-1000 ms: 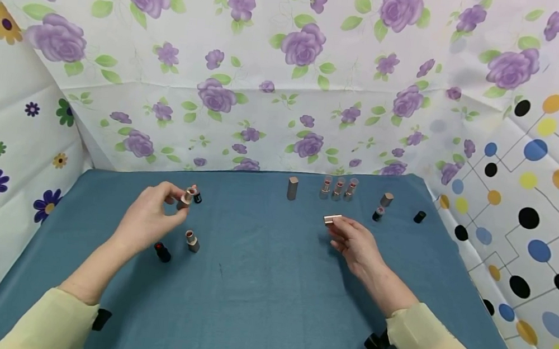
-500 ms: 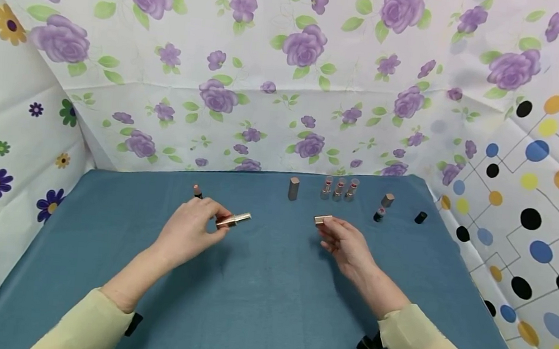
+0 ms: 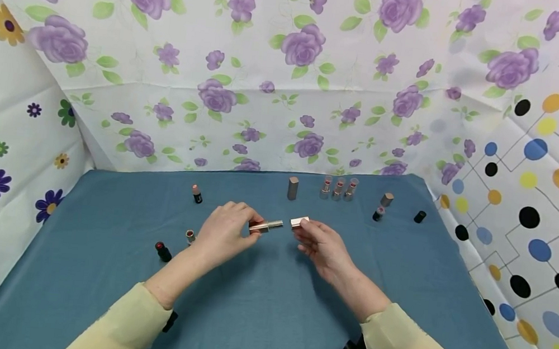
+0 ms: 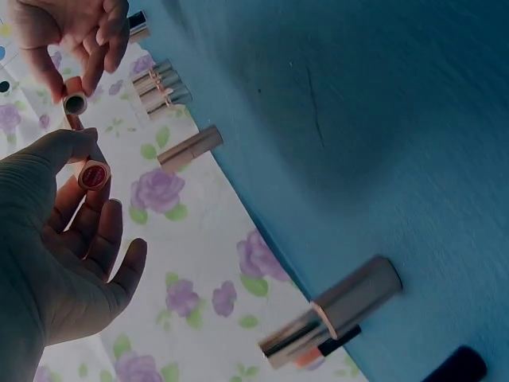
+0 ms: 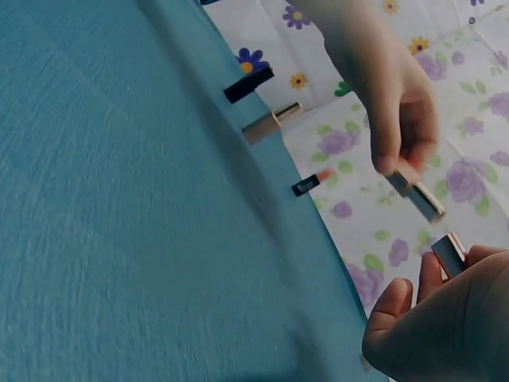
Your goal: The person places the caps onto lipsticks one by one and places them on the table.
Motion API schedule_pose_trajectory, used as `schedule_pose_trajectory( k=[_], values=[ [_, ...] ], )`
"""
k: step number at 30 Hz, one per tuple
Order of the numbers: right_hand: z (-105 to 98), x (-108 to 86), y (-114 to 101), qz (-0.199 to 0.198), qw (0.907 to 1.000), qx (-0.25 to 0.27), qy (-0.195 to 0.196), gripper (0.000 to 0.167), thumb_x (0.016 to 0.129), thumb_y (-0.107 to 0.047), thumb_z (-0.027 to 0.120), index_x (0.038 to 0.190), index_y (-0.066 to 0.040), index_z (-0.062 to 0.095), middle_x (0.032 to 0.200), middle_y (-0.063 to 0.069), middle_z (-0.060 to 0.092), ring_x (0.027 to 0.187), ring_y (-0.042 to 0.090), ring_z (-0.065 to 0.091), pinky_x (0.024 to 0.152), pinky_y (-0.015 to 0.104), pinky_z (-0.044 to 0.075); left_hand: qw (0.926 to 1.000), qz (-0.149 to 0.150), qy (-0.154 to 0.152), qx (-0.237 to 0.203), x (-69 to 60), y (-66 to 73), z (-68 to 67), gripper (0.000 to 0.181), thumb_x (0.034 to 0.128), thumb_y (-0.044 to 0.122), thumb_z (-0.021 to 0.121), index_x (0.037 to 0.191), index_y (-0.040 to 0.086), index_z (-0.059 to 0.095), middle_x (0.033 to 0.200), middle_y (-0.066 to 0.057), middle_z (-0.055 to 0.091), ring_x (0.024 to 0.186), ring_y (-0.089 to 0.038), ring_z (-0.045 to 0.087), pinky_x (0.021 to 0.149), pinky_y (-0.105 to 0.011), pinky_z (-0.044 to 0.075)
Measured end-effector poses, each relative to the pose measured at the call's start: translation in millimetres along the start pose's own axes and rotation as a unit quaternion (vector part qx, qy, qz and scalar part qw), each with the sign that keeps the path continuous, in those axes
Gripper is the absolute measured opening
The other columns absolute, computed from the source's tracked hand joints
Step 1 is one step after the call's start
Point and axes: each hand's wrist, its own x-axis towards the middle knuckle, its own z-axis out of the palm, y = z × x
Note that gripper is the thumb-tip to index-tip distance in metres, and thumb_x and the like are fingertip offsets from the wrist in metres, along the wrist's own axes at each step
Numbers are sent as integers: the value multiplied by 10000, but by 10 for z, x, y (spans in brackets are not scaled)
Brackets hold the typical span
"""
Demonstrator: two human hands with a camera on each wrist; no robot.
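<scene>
Over the middle of the blue cloth, my left hand (image 3: 227, 228) pinches an uncapped lipstick (image 3: 265, 226) with a gold tube, held almost level and pointing right. In the left wrist view its dark red round end (image 4: 94, 177) faces the camera. Just across from it, my right hand (image 3: 325, 251) holds a gold-brown lipstick cap (image 3: 298, 222) between thumb and fingers. The cap's hollow mouth (image 4: 75, 104) faces the lipstick, and a small gap parts the two. Behind my left wrist stands another uncapped gold lipstick (image 3: 190, 237), partly hidden.
Left on the cloth are a black lipstick with a red tip (image 3: 163, 251) and a pink-tipped one (image 3: 197, 193). Along the back stand a brown tube (image 3: 292, 189) and three clear-topped lipsticks (image 3: 338, 189). Farther right are a brown cap (image 3: 386, 200), a small black lipstick (image 3: 379, 213) and a black cap (image 3: 420, 216).
My left hand has carried the lipstick from the left side to the middle, tipping it level. My right hand has moved left with the cap, narrowing the gap.
</scene>
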Motion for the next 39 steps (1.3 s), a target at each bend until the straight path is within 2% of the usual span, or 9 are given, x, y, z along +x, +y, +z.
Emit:
schedule_pose_trajectory(
  k=[8,17,26,33,39],
  values=[
    [89,-15,37,-19,10000,18,-59,375,1012,-289,683,1278,-31,631,1088,50,725,1081,209,645,863,343,528,10000,17,24,-53,33,52,98,120,902,239,812,1005,246,751,947,90,652,864,-151,543,742,-371,451],
    [151,-9,70,35,9999,32,-112,350,1009,-251,688,1256,-11,625,1059,35,741,1024,178,666,815,324,532,9999,-13,23,-102,41,89,144,135,901,253,817,1013,238,742,960,86,653,874,-150,547,744,-366,446],
    [181,-16,114,60,9995,-90,-287,402,1013,-326,680,1260,-16,615,1053,46,711,1056,227,646,824,328,528,9999,78,51,-113,48,96,191,170,897,263,825,1040,227,739,951,78,654,852,-145,547,738,-360,454],
    [187,-5,118,114,9996,-120,-210,388,1011,-323,683,1260,-30,625,1066,54,708,1045,208,649,838,335,527,9998,39,57,-190,41,103,209,161,893,250,828,1023,229,735,904,92,628,816,-129,524,717,-355,441],
    [173,0,113,3,9995,-276,-127,390,992,-334,711,1235,-39,634,1051,48,712,1048,210,658,886,377,532,9996,-63,-15,-274,45,121,239,178,886,266,838,1023,231,729,895,90,622,807,-134,518,718,-362,439]
  ],
)
